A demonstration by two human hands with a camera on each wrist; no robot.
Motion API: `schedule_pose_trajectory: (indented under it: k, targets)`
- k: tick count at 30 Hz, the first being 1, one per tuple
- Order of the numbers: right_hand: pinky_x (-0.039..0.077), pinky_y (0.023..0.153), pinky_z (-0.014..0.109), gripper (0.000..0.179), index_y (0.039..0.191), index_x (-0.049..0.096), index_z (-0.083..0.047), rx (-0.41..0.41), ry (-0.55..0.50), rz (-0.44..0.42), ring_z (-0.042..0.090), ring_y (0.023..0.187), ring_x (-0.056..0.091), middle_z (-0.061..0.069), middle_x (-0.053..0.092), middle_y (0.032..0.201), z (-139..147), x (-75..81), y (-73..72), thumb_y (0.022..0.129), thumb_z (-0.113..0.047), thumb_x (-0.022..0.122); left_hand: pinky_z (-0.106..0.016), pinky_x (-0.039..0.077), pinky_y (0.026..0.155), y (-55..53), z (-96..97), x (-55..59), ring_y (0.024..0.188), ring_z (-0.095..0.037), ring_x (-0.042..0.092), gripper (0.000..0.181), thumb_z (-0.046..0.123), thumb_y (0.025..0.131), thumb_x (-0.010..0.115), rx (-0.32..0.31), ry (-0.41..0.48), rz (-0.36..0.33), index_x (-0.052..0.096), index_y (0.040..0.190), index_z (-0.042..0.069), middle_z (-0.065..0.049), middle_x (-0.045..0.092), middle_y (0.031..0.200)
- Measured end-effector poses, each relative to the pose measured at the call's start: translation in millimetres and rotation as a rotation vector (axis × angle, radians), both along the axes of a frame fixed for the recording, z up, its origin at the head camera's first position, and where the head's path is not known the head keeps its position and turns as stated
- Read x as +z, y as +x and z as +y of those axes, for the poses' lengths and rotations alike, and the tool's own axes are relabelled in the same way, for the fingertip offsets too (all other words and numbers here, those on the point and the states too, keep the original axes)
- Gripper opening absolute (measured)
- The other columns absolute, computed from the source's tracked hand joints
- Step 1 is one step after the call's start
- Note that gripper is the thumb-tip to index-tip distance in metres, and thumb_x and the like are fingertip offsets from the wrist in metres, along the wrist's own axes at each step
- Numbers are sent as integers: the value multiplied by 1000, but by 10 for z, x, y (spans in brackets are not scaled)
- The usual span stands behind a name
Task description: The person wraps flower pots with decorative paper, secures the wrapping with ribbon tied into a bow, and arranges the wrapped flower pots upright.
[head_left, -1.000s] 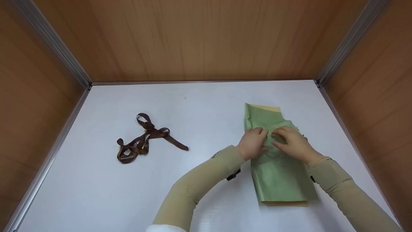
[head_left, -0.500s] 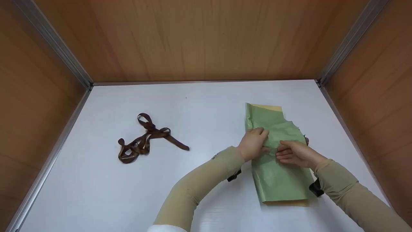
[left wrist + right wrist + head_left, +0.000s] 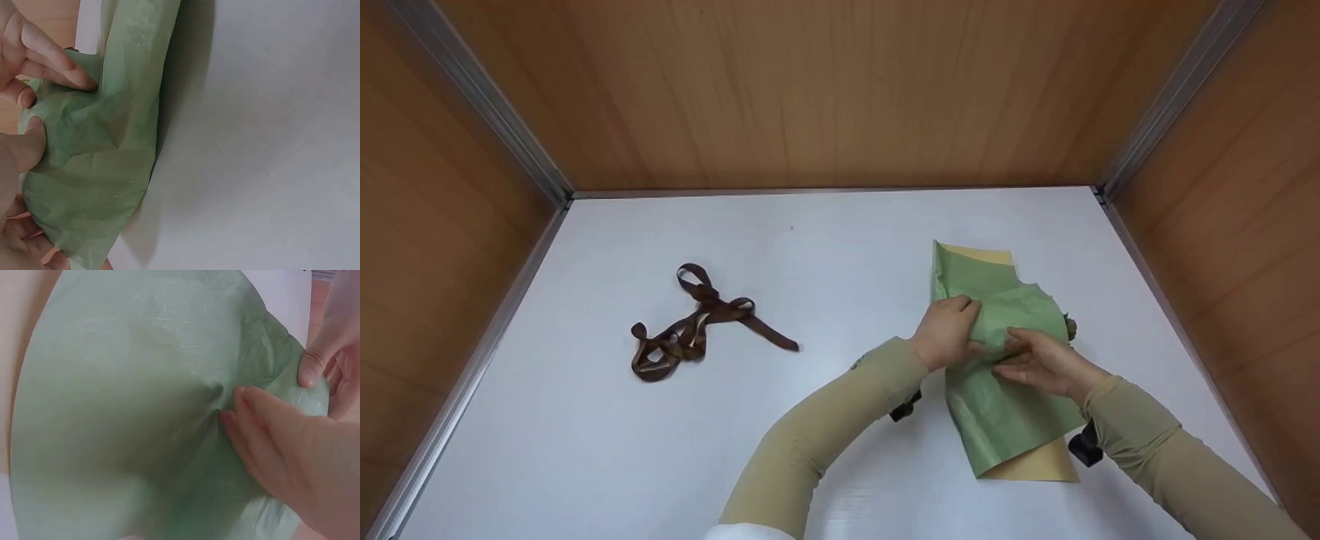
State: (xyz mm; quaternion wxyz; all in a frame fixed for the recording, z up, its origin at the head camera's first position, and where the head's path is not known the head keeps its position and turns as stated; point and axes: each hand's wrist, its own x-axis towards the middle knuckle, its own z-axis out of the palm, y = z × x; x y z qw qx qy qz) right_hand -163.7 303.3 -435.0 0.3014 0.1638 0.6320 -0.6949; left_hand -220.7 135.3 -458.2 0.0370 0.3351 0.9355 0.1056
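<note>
Wondering how that green paper (image 3: 997, 409) handles, anyone? It's lying on the right side of the desk (image 3: 847, 247), with a yellowish layer (image 3: 1039, 463) poking out underneath.

- Light and thin, I'd guess, and a bit slippery going by the shine. Probably crisp enough to hold a crease but easy to rip. I'd take it by the gathered left side, thumb on top and fingers beneath, nice and gentle. Some brownish lump (image 3: 1071, 328) sticks out at the right edge, too small to make out, so go easy there.

What are the hands up to?

- The left hand (image 3: 949, 334) is clamped on that gathered left side, thumb over the top. The right hand (image 3: 1050, 364) has its fingers nearly straight, tips against the paper just to the right, not wrapped round anything.

Anything different from half a second ago?

- Yep, the green's near edge is now skewed up on the right, so way more yellow shows. Left hand's basically in the same spot, and so is the brown ribbon (image 3: 690, 330) over on the left.
</note>
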Motion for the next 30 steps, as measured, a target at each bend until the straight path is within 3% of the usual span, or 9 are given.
schedule_pose_trajectory:
  k: [3, 9, 13, 17, 24, 30]
  targets:
    - [27, 112, 42, 68, 138, 0, 22, 8, 8, 13, 48, 136, 17, 39, 10, 141, -2, -16, 6, 103, -31, 26, -29, 33, 109, -6, -11, -2, 128, -18, 46, 67, 46, 89, 60, -8, -10, -2, 41, 141, 7, -5, 48, 138]
    - [38, 107, 38, 49, 126, 20, 12, -1, 25, 37, 44, 130, 30, 30, 24, 131, 6, -49, 12, 102, -29, 30, -33, 31, 111, -14, -17, -17, 131, -16, 43, 67, 46, 90, 59, -10, -3, -18, 41, 142, 9, -5, 47, 141]
    - [31, 111, 40, 57, 133, 13, 15, 26, 28, 50, 47, 135, 22, 32, 20, 135, 9, -64, 13, 103, -31, 29, -38, 28, 113, -14, -8, -2, 135, -16, 38, 66, 46, 90, 59, 1, 0, -78, 39, 142, 11, -5, 43, 144]
    - [24, 114, 43, 61, 137, 8, 15, 52, 46, 72, 49, 137, 18, 32, 17, 137, 22, -84, 14, 103, -33, 27, -40, 30, 112, -5, -12, 4, 134, -18, 40, 59, 46, 89, 60, -7, 10, -81, 44, 134, 11, -8, 45, 141]
    - [33, 110, 42, 38, 120, 34, 2, 54, 77, 128, 41, 130, 34, 18, 35, 122, 53, -121, 4, 103, -32, 31, -38, 32, 109, 2, -9, -16, 126, -20, 47, 48, 46, 90, 60, -16, 29, -59, 48, 121, 11, -9, 52, 131]
    - [37, 107, 41, 28, 108, 37, -4, 43, 84, 167, 33, 122, 43, 16, 38, 119, 60, -138, -15, 103, -30, 33, -38, 34, 106, 10, -10, -2, 123, -22, 49, 53, 49, 89, 60, 21, 19, -90, 46, 127, 13, -7, 54, 128]
